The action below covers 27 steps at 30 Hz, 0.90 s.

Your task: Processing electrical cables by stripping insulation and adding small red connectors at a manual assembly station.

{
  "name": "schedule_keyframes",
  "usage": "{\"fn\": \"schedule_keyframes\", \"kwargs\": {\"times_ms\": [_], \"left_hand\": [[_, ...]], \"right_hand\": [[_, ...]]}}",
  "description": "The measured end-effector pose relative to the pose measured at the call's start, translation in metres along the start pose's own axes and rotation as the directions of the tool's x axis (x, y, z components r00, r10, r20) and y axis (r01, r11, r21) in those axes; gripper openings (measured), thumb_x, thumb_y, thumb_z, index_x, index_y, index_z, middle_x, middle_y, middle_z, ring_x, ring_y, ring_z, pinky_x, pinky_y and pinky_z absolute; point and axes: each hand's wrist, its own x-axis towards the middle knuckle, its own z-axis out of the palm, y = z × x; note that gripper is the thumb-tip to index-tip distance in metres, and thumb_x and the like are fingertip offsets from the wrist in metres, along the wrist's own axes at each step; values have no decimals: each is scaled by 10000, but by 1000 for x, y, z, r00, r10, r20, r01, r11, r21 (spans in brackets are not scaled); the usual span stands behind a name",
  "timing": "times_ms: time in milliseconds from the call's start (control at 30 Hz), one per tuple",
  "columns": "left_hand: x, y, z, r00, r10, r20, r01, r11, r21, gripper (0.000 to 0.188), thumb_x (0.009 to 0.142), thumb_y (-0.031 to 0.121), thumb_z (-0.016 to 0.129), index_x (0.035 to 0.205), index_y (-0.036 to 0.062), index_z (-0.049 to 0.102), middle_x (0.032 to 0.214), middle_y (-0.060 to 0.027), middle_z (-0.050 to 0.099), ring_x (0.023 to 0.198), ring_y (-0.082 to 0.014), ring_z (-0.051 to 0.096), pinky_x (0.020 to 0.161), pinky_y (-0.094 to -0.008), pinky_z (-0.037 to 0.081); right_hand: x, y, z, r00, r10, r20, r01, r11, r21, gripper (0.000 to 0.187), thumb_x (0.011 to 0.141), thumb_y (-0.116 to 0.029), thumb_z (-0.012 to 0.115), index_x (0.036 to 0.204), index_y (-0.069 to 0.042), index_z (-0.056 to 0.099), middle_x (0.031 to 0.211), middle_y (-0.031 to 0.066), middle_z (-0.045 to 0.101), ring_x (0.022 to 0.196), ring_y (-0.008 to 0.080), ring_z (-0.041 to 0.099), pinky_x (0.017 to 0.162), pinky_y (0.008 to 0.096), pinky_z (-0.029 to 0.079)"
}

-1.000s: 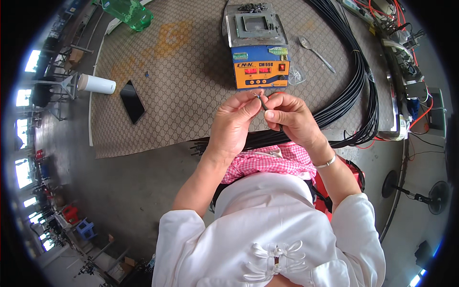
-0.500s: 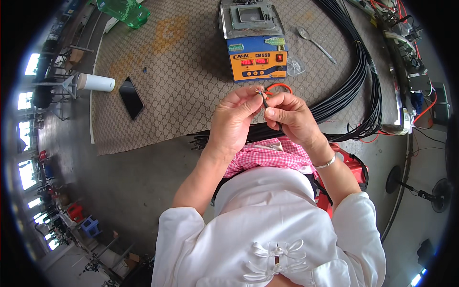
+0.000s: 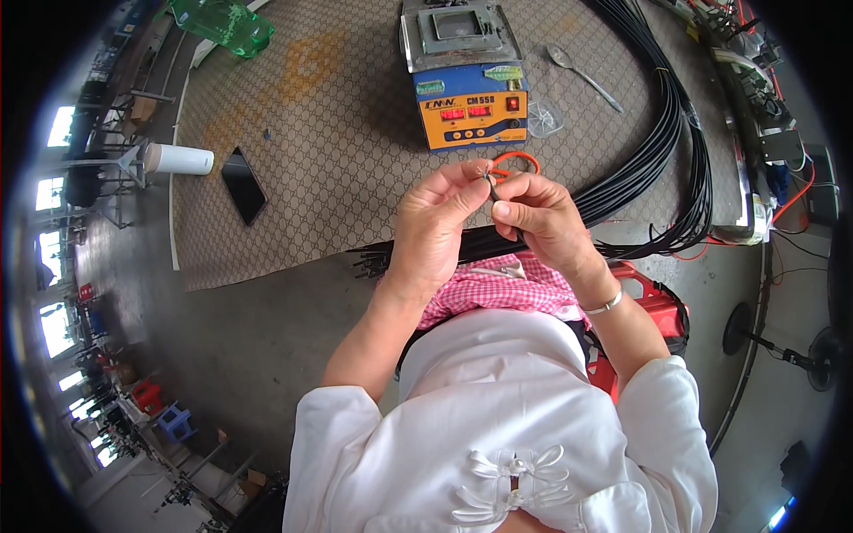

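Just past the table's near edge, my two hands meet over a black cable [image 3: 495, 193] with fine bare wires fanning from its tip. My left hand [image 3: 434, 218] pinches at the wire end between thumb and forefinger. Closed around the black sheath just below, my right hand [image 3: 544, 220] steadies the cable. Its lower part is hidden by the fingers and palm. An orange loop handle [image 3: 521, 157] shows right behind my fingertips; the rest of that tool is hidden.
A blue and orange solder pot [image 3: 474, 120] stands beyond my hands. To its right lie a spoon [image 3: 584, 78], a clear plastic dish [image 3: 544, 118] and a large coil of black cables [image 3: 671, 133]. Leftward are a phone [image 3: 243, 185], a white cup [image 3: 180, 159] and a green bottle [image 3: 227, 25].
The fine wires at the cable tip look more spread apart. Both hands keep nearly the same place and grip. The whole view has shifted slightly.
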Motion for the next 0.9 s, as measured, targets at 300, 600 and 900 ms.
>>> {"fn": "schedule_keyframes", "kwargs": {"times_ms": [300, 600, 900], "left_hand": [[-3, -9, -3, 977, -206, 62, 196, 971, 138, 235, 802, 39, 597, 1034, 21, 566, 923, -27, 574, 871, -92, 529, 781, -230, 420], [-13, -62, -18, 901, -433, 23, 394, 840, 374, 188, 801, 25, 594, 984, -11, 572, 820, -14, 581, 724, -58, 520, 666, -173, 420], [-19, -79, -15, 922, -381, -61, 350, 759, 549, 158, 812, 16, 576, 964, -24, 577, 837, -19, 583, 747, -51, 531, 680, -169, 437]], "right_hand": [[-39, -30, -32, 991, 128, -33, -130, 888, -442, 92, 786, -66, 638, 832, -8, 584, 629, -1, 555, 539, 59, 506, 467, 199, 405], [-135, 21, -246, 877, -172, -448, -459, -25, -888, 187, 662, -101, 645, 826, -15, 620, 754, 143, 622, 681, 273, 612, 634, 343, 478], [-123, 13, -232, 796, 92, -598, -362, 865, -348, 249, 811, -199, 597, 937, 15, 615, 878, 79, 643, 749, 165, 600, 671, 270, 483]]}}
